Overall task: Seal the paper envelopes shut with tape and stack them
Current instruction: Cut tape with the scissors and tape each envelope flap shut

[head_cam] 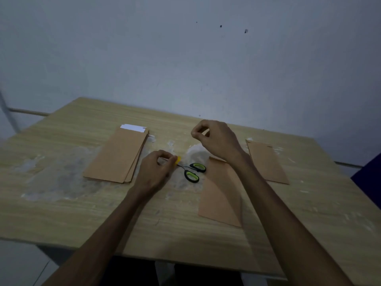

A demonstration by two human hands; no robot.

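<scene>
A stack of brown paper envelopes [118, 156] lies at the left of the wooden table [82, 213], with a white strip showing at its far end. One single envelope [219, 198] lies in the middle, partly under my right forearm. Another envelope [268, 162] lies at the right. My left hand [154, 172] grips a small yellow tape roll [178, 158], mostly hidden by the fingers. My right hand [214, 139] is raised above the table, thumb and fingertips pinched on the end of a faint clear tape strip [194, 151] that runs between the hands.
Black scissors with green handle inserts [193, 172] lie shut on the table between the hands. Whitish smears and tape scraps [61, 176] mark the tabletop. A plain wall stands right behind the table. A dark blue object [369, 174] sits at the right edge.
</scene>
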